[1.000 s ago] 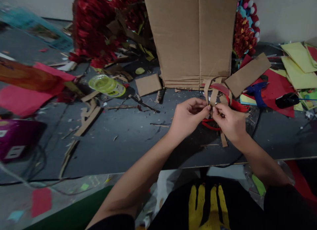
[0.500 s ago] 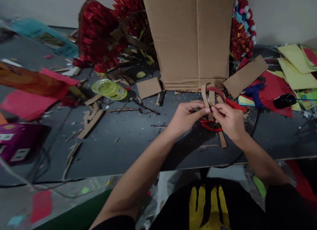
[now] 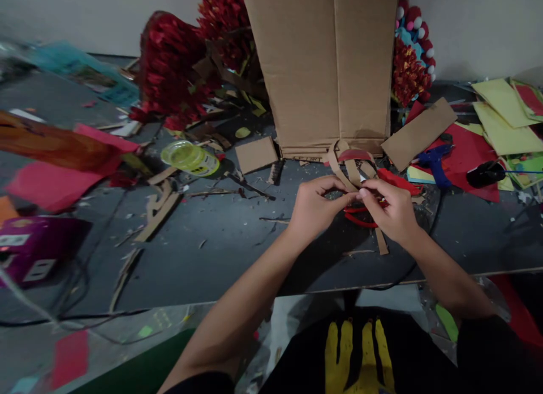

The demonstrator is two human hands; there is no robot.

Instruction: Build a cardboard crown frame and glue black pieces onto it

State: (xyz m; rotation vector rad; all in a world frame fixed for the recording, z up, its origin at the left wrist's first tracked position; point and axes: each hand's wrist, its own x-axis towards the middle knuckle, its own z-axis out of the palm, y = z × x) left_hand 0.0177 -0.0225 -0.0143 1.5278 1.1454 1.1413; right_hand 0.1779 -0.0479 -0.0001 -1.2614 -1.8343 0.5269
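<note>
Both hands meet over the right half of the dark table, fingertips almost touching. My left hand [image 3: 316, 204] pinches a looped cardboard strip [image 3: 335, 161] from the left. From the right, my right hand [image 3: 392, 207] grips the same strip with thumb and forefinger. The strip curls up and over above the fingers. Behind and beneath it are red curved pieces [image 3: 361, 217] and other bits of cardboard, partly hidden by the hands. A short cardboard strip [image 3: 382, 241] lies on the table just below my right hand.
A tall cardboard panel [image 3: 326, 72] stands behind the hands. To the right are a blue glue gun [image 3: 436, 156], a dark pot [image 3: 486, 173] and yellow paper [image 3: 500, 103]. Leftward stand a yellow-green jar [image 3: 190, 158] and a purple box [image 3: 31, 250] with a cable.
The cardboard strip has bent into a wider loop leaning left above the fingers. Both hands stay pinched together at nearly the same spot; the view has shifted slightly.
</note>
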